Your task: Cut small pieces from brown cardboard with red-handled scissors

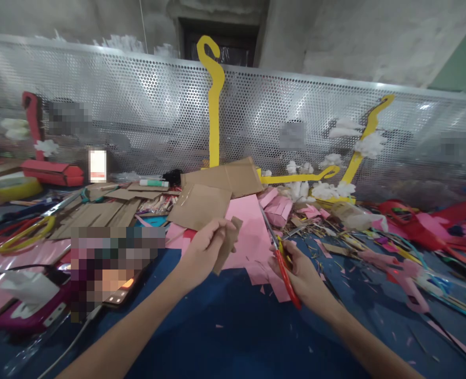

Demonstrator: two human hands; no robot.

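Perforated metal sheeting [248, 126] is stretched behind a blue table [225, 326], and a dark recess [219, 39] in the concrete wall is partly blocked by it. Several patches are masked by pixel blocks, so what lies on the left beside the purple power strip [31, 310] can hardly be made out. Both forearms are cut off by the lower edge.

Over the middle of the table, a small cardboard piece [228, 247] is pinched by the left hand [207, 242]; its fingers are closed together on it, some of them partly hidden behind it. To the right, red-and-yellow-handled scissors [283, 271] are gripped by the right hand [298, 268], with the fingers curled around the handles and the blades pointed away from the body. Whether the 2 blades are parted cannot be told. Behind and below both hands, a pink sheet [248, 221] is spread, its far left part covered by a cardboard square [201, 205]. The base of the upright yellow hook [214, 116] is hidden behind a larger cardboard panel [225, 176]. At the right, a pink glue gun [404, 273] is seen among scraps.
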